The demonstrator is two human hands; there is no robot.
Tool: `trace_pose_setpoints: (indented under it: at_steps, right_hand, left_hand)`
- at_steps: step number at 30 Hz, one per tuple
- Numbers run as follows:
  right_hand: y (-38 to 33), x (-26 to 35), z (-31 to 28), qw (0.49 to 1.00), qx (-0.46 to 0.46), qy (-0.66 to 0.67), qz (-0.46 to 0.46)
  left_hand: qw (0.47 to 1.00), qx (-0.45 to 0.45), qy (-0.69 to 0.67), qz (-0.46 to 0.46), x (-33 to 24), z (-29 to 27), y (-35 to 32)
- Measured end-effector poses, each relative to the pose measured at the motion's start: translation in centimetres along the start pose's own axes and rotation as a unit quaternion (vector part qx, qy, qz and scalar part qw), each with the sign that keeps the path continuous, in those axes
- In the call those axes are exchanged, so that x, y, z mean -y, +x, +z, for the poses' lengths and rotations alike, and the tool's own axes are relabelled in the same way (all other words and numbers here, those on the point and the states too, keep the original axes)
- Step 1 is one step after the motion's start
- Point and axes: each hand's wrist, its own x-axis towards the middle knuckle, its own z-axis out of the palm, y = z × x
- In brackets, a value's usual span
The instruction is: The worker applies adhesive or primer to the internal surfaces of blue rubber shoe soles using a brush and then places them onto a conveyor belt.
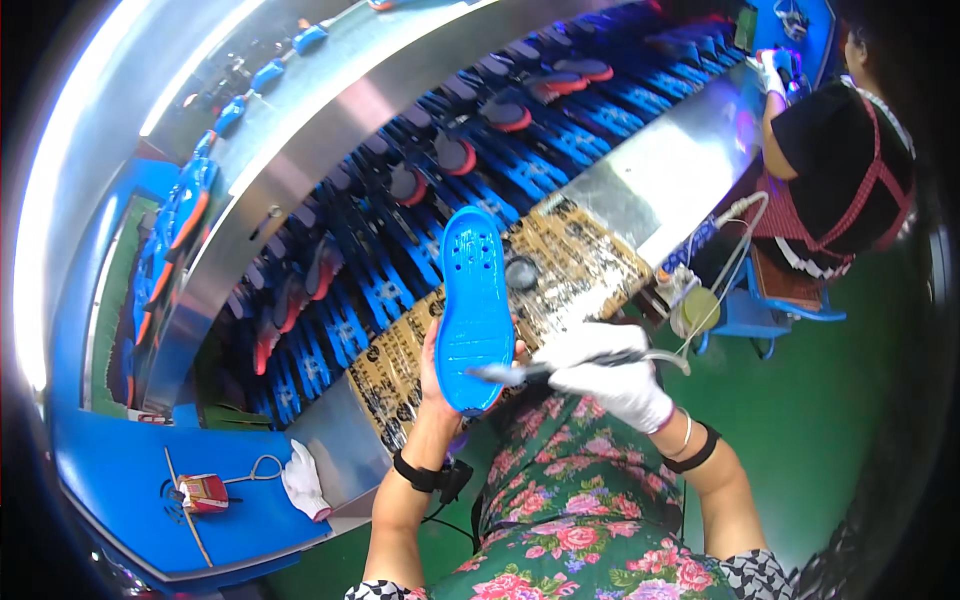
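Note:
A blue shoe sole point(474, 310) is held upright-side toward me, with a group of small holes near its far end and a wet-looking sheen. My bare left hand point(430, 378) grips it from beneath, its thumb along the left edge and fingertips at the right edge. In my white-gloved right hand point(612, 378) is a brush point(512, 374) with a dark handle. The brush's tip lies over the sole's near end and appears to touch it. A thin white hose point(688, 345) runs from beside the gloved hand to the right.
Beyond my hands is a taped brown cardboard ledge point(585, 245) with a round dark cap point(520, 273). A conveyor point(540, 165) carries several soles. A white glove point(303, 482) and red box point(204, 493) lie at left. A person point(830, 150) sits at right, near a yellowish container point(699, 309).

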Motion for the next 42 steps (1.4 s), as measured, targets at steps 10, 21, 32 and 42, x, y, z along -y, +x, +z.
trace_pose_setpoints:
  at_steps: [10,21,32,42]
  right_hand:
    - [-1.0,0.2,-6.9,0.946,-0.203,0.243,0.06]
    - [0.8,-4.2,-4.0,0.94,-0.201,0.233,0.15]
    - [0.5,-5.8,-3.6,0.93,-0.222,0.238,0.171]
    - [1.2,-5.8,-5.9,0.918,-0.249,0.266,0.159]
  left_hand:
    - [0.928,0.304,0.21,0.045,-8.3,11.6,-0.9]
    - [0.962,0.13,-0.064,0.23,-22.1,21.1,10.5]
    - [0.89,-0.063,0.232,0.387,-27.9,19.8,12.3]
    - [0.565,-0.122,0.702,0.416,-23.4,23.8,19.1]
